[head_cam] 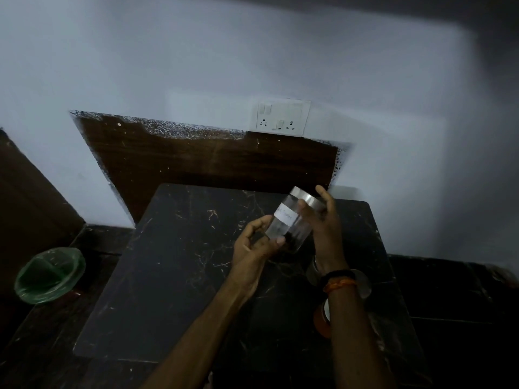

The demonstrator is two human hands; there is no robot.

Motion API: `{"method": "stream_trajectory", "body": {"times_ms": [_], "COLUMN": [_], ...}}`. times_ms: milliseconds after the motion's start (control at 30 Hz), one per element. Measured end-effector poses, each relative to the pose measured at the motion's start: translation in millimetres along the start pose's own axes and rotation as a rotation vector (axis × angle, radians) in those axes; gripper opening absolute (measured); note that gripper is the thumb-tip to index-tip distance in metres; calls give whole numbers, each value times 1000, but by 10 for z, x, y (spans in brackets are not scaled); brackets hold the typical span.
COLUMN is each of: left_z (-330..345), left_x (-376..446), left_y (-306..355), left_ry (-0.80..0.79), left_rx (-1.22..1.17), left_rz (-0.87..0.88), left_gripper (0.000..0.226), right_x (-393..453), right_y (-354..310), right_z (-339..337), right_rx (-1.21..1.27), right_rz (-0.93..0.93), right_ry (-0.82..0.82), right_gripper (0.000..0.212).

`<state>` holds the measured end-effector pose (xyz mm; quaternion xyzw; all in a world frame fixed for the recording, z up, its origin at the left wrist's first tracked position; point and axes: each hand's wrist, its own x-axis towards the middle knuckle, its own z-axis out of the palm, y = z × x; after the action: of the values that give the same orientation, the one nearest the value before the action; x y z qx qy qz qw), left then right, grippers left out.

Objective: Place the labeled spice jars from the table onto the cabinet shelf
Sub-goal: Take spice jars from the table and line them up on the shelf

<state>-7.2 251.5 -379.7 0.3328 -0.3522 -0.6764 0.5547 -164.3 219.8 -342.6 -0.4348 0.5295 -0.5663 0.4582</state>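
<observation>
A clear spice jar [292, 221] with a metal lid and a white paper label is held tilted above the black marble table [174, 276], lid pointing up and to the right. Dark spice lies at its bottom. My left hand [254, 245] grips the jar's base from the lower left. My right hand [325, 220] holds it near the lid from the right. Under my right forearm, another jar with orange contents [323, 318] and a further metal lid [363, 282] stand on the table, mostly hidden. No cabinet shelf is in view.
A green plastic bin [49, 275] stands on the dark floor at the left. A brown wooden panel [196, 155] leans on the white wall behind the table, below a switch and socket plate [282, 117]. The room is dim.
</observation>
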Motion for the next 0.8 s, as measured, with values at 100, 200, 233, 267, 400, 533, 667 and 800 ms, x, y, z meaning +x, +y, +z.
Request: {"method": "stream_trajectory", "body": {"times_ms": [100,200,233,267,400,533,667,800], "left_z": [17,12,9,4,-10,17,65,114], "left_x": [18,44,54,59,67,57,112,217], "left_y": [94,153,168,183,258,277,328,480], "left_ry": [-58,-125,-147,-166,-228,-251,-300,-394], "left_rx": [-60,-77,-74,-69,-27,48,125,179], "left_rz": [-23,-72,-82,-89,-100,-71,-63,-51], "left_gripper": [59,63,64,65,75,85,103,118], "right_x": [15,1,-3,-6,-4,13,34,80], "right_y": [-10,-28,-38,-50,-110,-141,-168,-272], "right_z": [-27,-24,-26,-28,-15,-6,-22,4], "right_rx": [140,228,249,267,348,362,310,272], "right_rz": [37,64,66,68,93,103,96,59], "right_ry": [-26,-92,-107,-122,-201,-218,-238,-230], "right_gripper": [63,82,84,82,74,62,56,54]}}
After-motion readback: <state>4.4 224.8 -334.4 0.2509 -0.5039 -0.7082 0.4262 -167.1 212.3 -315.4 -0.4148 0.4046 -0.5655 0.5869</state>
